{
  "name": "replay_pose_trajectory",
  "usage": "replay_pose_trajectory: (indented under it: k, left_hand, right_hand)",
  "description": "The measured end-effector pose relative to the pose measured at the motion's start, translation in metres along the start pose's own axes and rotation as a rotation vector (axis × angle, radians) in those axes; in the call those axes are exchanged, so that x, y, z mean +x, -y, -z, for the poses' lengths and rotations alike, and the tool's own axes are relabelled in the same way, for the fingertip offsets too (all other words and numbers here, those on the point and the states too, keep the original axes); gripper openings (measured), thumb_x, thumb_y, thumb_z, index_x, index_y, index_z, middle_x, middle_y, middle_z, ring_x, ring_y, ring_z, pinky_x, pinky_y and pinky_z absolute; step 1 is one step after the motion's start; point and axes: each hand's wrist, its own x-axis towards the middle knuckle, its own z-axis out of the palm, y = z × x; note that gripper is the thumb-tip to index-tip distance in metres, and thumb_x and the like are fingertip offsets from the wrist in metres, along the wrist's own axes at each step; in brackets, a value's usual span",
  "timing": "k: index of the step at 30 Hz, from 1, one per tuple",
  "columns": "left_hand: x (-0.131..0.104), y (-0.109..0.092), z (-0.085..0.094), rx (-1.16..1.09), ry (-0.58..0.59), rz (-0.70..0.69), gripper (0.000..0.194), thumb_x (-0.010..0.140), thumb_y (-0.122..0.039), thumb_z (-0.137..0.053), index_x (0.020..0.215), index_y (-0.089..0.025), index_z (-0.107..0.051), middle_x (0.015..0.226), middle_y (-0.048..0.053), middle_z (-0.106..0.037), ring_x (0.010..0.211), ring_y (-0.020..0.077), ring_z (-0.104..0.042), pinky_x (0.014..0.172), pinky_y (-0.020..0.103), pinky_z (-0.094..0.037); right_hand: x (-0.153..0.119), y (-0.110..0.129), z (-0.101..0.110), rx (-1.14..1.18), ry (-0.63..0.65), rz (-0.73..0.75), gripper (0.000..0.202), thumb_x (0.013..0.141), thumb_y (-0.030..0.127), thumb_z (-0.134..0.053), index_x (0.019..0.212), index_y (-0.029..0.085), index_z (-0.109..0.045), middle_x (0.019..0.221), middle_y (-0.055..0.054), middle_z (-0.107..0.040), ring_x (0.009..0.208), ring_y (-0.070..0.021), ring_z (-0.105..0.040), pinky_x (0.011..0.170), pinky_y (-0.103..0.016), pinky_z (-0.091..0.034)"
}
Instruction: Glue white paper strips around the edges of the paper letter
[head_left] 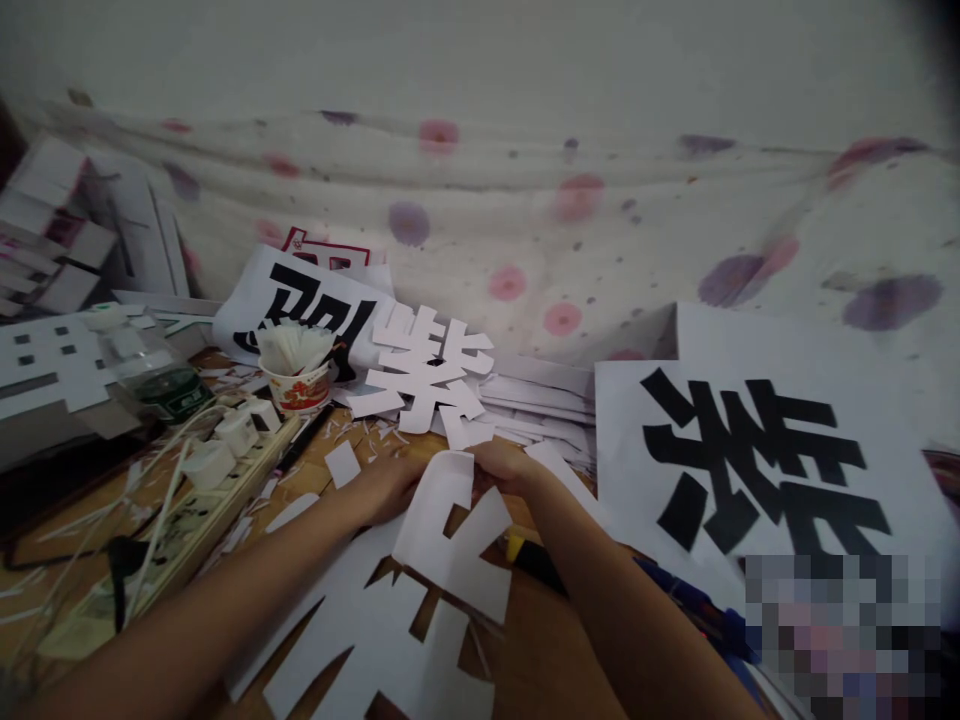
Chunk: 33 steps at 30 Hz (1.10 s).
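A white foam-board or stiff paper cut-out [450,560], with a curled strip and angular notches, rises between my hands above the wooden table. My left hand [394,485] grips its far left edge, the fingertips hidden behind the strip. On the far right side, my right hand [501,465] is closed at its edge, fingers mostly out of sight. Beneath and nearer to me lies another white cut-out [337,620]. Just beyond my hands, a white character-shaped cut-out [424,375] leans upright. A yellow and black tool handle [529,560] lies beside my right forearm.
To the left are a power strip [225,480] with plugged-in adapters, a paper cup [298,385] full of white strips, and a plastic bottle [161,370]. A sheet with a black printed character [757,460] stands at right. Paper scraps litter the table.
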Motion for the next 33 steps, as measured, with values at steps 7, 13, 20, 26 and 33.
replay_pose_trajectory:
  k: [7,13,20,26,33]
  left_hand:
    - [0.004,0.027,-0.007,0.058,-0.109,0.187,0.030,0.086,-0.025,-0.037,0.072,-0.019,-0.064,0.065,0.004,-0.063,0.065,0.0185,-0.055,0.085,0.038,-0.035]
    - [0.016,0.031,-0.016,0.057,-0.161,0.294,0.031,0.088,-0.028,-0.034,0.098,-0.020,-0.063,0.079,0.005,-0.068,0.077,0.0200,-0.058,0.085,0.036,-0.035]
    - [0.023,0.034,-0.030,0.045,-0.188,0.328,0.027,0.087,-0.027,-0.039,0.095,-0.016,-0.062,0.085,0.010,-0.069,0.082,0.0241,-0.060,0.087,0.040,-0.035]
    - [0.035,0.024,-0.034,-0.055,-0.258,0.282,0.024,0.086,-0.028,-0.043,0.094,-0.016,-0.062,0.091,0.010,-0.065,0.093,0.0260,-0.055,0.089,0.041,-0.034]
    - [0.052,0.027,-0.024,-0.324,-0.299,0.211,0.044,0.084,-0.039,-0.048,0.122,-0.017,-0.047,0.116,0.011,-0.055,0.110,0.0228,-0.048,0.094,0.037,-0.037]
  right_hand:
    - [-0.088,-0.028,0.001,-0.438,-0.476,0.094,0.023,0.070,0.018,-0.057,0.093,0.016,-0.058,0.103,-0.011,-0.058,0.107,-0.0292,-0.048,0.091,-0.042,-0.034]
    - [-0.127,-0.087,-0.010,-1.042,-0.585,0.187,0.033,0.072,0.025,-0.062,0.103,0.015,-0.056,0.105,-0.014,-0.057,0.100,-0.0304,-0.052,0.085,-0.043,-0.042]
    - [-0.141,-0.105,-0.002,-1.245,-0.635,0.190,0.011,0.078,0.023,-0.051,0.083,0.017,-0.058,0.081,-0.013,-0.063,0.076,-0.0303,-0.058,0.068,-0.044,-0.045]
    - [-0.146,-0.083,0.002,-1.085,-0.603,0.347,0.025,0.088,0.028,-0.030,0.086,0.022,-0.055,0.085,-0.011,-0.065,0.074,-0.0238,-0.061,0.063,-0.033,-0.044]
    - [-0.117,-0.045,-0.032,-0.942,-0.434,0.349,0.015,0.089,0.031,-0.039,0.086,0.021,-0.051,0.074,-0.003,-0.064,0.061,-0.0166,-0.060,0.050,-0.024,-0.035]
